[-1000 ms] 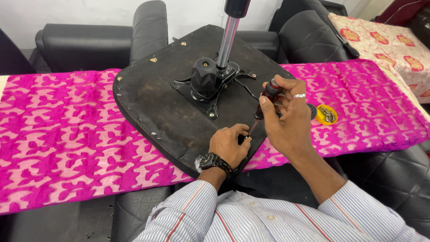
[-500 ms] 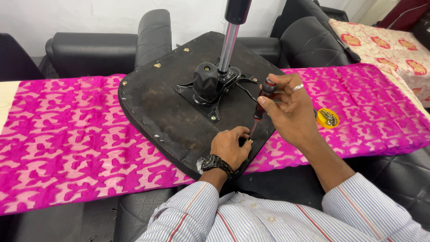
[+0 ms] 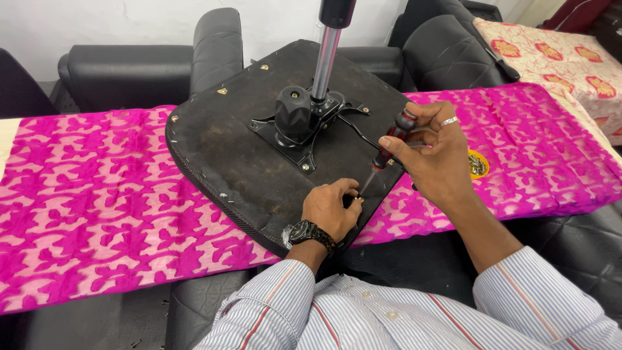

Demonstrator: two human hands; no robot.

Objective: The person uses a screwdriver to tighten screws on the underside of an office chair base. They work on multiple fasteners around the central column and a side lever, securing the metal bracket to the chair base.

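Observation:
An upturned black chair seat lies on a pink patterned cloth, its metal mechanism plate and black knob facing up, with a chrome gas cylinder rising from it. My right hand grips a screwdriver with a red-and-black handle, its shaft slanting down to the seat's near edge. My left hand, with a black wristwatch, rests on that edge and pinches at the screwdriver's tip.
Black padded chairs stand behind and around the cloth. A small round yellow tin lies on the cloth to the right of my right hand. A cream cloth with red flowers covers a surface at far right.
My right hand has lifted and turned the screwdriver handle slightly, and the view has shifted a little. My left hand stays at the seat's near edge.

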